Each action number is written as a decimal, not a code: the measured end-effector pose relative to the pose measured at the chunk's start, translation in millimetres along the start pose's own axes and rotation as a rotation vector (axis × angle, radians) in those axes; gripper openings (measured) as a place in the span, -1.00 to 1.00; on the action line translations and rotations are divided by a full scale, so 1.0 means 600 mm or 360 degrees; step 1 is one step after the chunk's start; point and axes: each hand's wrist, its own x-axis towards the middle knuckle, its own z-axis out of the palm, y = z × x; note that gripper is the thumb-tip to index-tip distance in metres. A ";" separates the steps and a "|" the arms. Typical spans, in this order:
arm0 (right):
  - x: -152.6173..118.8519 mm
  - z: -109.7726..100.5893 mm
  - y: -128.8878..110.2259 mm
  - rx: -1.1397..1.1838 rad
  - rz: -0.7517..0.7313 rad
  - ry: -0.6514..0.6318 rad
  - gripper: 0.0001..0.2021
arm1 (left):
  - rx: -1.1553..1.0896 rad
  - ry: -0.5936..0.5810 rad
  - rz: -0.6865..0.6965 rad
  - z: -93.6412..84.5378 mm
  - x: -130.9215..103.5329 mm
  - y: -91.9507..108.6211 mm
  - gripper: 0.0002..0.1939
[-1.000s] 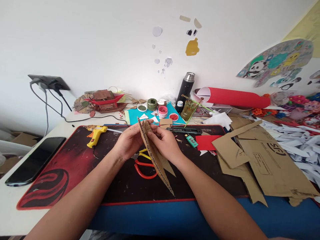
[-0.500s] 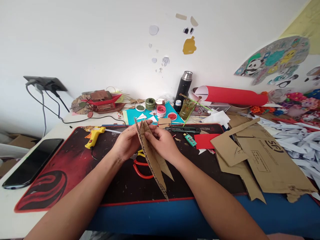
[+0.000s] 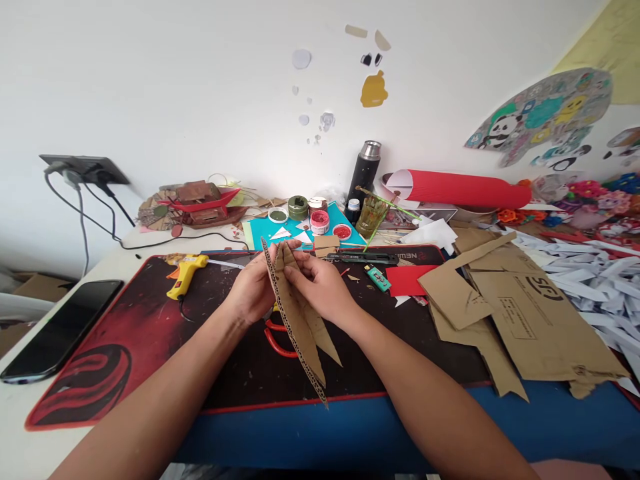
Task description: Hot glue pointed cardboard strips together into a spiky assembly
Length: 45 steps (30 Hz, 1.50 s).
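Observation:
Between both hands, above the dark mat, is a folded cardboard piece (image 3: 303, 327) with long pointed ends and a corrugated edge facing me. My left hand (image 3: 253, 285) is closed on its far left side, with the fingertips partly hidden behind the cardboard. My right hand (image 3: 320, 283) pinches the right side near the far end, thumb laid on the inner face. Red-handled scissors (image 3: 277, 341) lie on the mat beneath, partly covered by the cardboard and my left hand.
A yellow glue gun (image 3: 187, 275) and a black phone (image 3: 65, 327) lie left. Cut cardboard sheets (image 3: 540, 327) and white paper strips (image 3: 590, 273) are piled right. Behind are a utility knife (image 3: 363, 258), paint jars (image 3: 319, 222), a brush cup (image 3: 371, 217) and a black flask (image 3: 364, 173).
The camera view has shifted slightly. The cardboard's near tip sits a little lower and further left, and both hands keep their hold on it.

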 end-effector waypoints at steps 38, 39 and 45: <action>0.008 -0.018 0.005 -0.0461 0.0009 0.0363 -0.79 | 0.1335 0.0214 0.0220 -0.010 -0.017 0.027 -0.57; 0.009 -0.018 0.007 -0.0412 0.0017 0.0354 -0.80 | 0.1292 0.0221 0.0209 -0.009 -0.016 0.025 -0.57; 0.010 -0.015 0.014 -0.0206 0.0057 0.0274 -0.87 | 0.1118 0.0267 0.0188 -0.011 -0.010 0.018 -0.60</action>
